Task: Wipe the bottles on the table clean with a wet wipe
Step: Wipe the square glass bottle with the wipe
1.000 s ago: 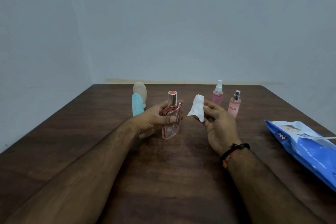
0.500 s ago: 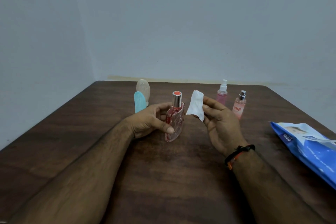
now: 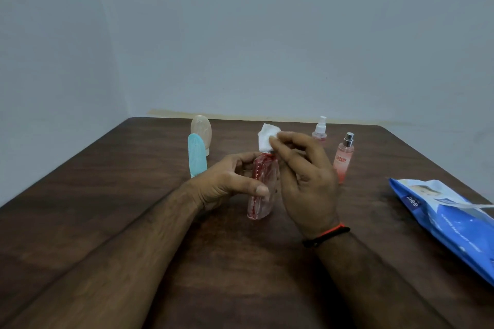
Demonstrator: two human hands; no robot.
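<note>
My left hand (image 3: 227,184) grips a clear pink perfume bottle (image 3: 260,195), held upright just above the dark wooden table (image 3: 107,208). My right hand (image 3: 304,176) pinches a white wet wipe (image 3: 267,137) and presses it over the bottle's cap, which is hidden under the wipe. Behind the left hand stand a teal bottle (image 3: 197,155) and a beige bottle (image 3: 201,128). To the right stand a small pink spray bottle with a white top (image 3: 320,131) and a pink bottle with a silver top (image 3: 343,160).
A blue wet-wipe pack (image 3: 449,219) lies at the table's right edge, its flap peeled up. Pale walls close in behind and to the left of the table.
My right hand has moved left and brought the wipe onto the top of the perfume bottle. The cap, visible before, is now covered.
</note>
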